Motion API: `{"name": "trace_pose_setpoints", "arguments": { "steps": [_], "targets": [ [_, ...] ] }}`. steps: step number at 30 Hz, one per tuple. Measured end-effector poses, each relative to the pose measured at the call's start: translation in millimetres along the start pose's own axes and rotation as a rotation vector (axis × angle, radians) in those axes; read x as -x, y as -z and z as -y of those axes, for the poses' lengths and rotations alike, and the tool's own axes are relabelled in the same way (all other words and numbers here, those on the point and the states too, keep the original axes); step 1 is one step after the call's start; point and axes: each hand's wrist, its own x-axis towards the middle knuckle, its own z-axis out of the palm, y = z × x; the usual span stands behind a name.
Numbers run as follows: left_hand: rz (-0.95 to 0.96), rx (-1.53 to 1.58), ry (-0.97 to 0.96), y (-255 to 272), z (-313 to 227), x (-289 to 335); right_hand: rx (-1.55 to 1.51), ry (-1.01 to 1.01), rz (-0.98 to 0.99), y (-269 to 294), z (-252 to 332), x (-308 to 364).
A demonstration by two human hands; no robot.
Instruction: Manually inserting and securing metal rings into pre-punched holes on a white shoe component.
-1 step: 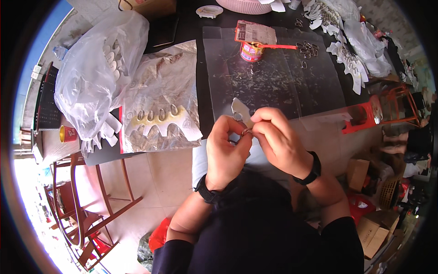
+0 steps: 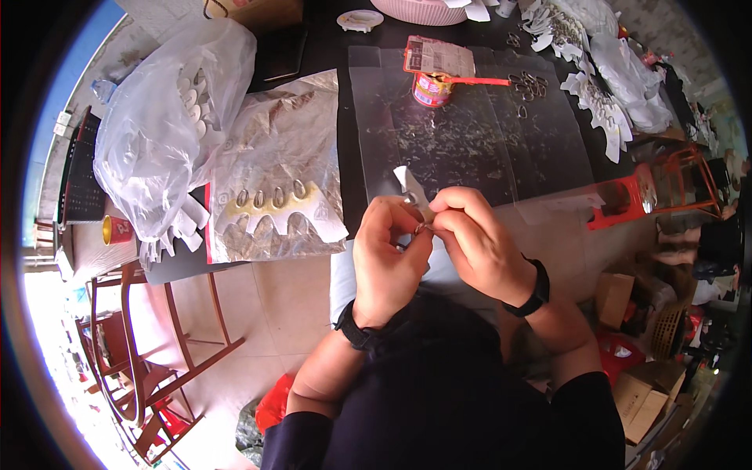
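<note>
The left forearm [image 2: 327,372] and right forearm [image 2: 560,333] slant inward in front of the dark-clothed torso [image 2: 446,384]. The left hand [image 2: 389,254] is curled, thumb and index finger drawn together, while the right hand [image 2: 478,247] pinches with its fingertips just beside the left's.

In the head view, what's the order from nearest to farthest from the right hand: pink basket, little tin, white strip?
From the right hand:
1. White strip: just to its left, poking up past the fingers.
2. Little tin: farther ahead.
3. Pink basket: farthest ahead, at the top edge.
</note>
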Motion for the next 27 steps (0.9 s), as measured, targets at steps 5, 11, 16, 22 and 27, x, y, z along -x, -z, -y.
{"name": "trace_pose_setpoints", "arguments": {
  "steps": [5,11,16,22,27],
  "targets": [
    [0.006,0.184,0.078,1,-7,0,-0.205,-0.092,-0.067,-2,-9,-2],
    [0.060,0.091,0.160,10,-6,-2,-0.072,-0.079,-0.109,-8,-7,-5],
    [0.015,0.000,0.110,7,-5,-1,-0.061,-0.116,-0.125,-13,-7,0],
    [-0.005,0.006,0.088,5,-3,-1,-0.010,-0.092,-0.159,-17,-6,0],
    [0.024,-0.017,0.115,5,-6,-2,0.031,-0.056,-0.182,-18,-8,0]
  ]
}}
